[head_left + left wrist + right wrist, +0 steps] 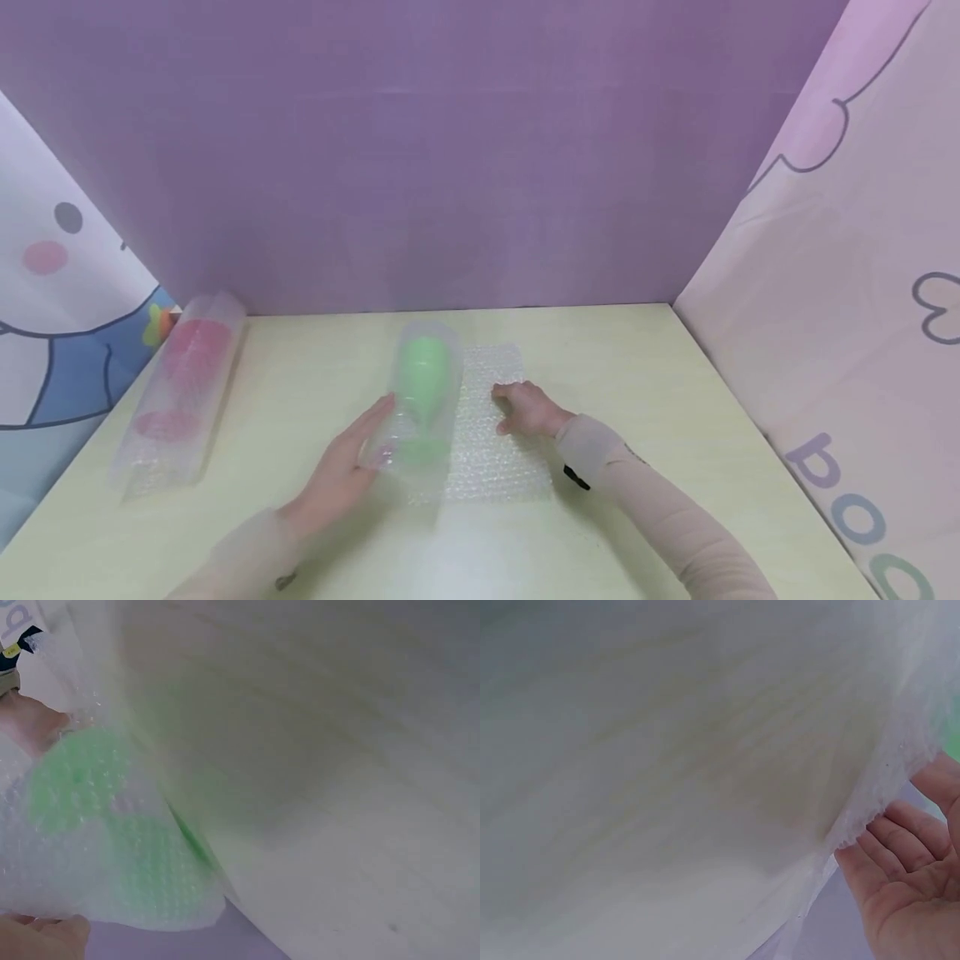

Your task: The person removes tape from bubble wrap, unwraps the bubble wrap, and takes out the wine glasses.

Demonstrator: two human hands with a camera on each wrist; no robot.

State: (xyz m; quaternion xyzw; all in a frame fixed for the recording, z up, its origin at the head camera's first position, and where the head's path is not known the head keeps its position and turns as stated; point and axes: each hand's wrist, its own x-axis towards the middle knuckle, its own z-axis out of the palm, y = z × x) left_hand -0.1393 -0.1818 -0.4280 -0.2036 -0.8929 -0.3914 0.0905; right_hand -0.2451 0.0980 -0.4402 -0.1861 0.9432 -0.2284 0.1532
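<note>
A green goblet (425, 371) lies with its bowl away from me, wrapped in clear bubble wrap (491, 417) whose loose sheet spreads flat to the right. My left hand (341, 467) lies along the left side of the wrapped goblet, fingers extended against the wrap. In the left wrist view, its fingertips (71, 934) are right at the edge of the wrap. My right hand (531, 408) reaches over the sheet's right edge, its fingertips on the plastic with thumb and index finger apart. The right wrist view shows those fingers (900, 847) slightly bent at the wrap's edge.
At the table's left side lies another bubble-wrapped roll (180, 387) with a pink object inside. The pale wooden table (637, 375) meets a purple backdrop (450, 167) behind, with printed cloth panels (862, 333) on both sides.
</note>
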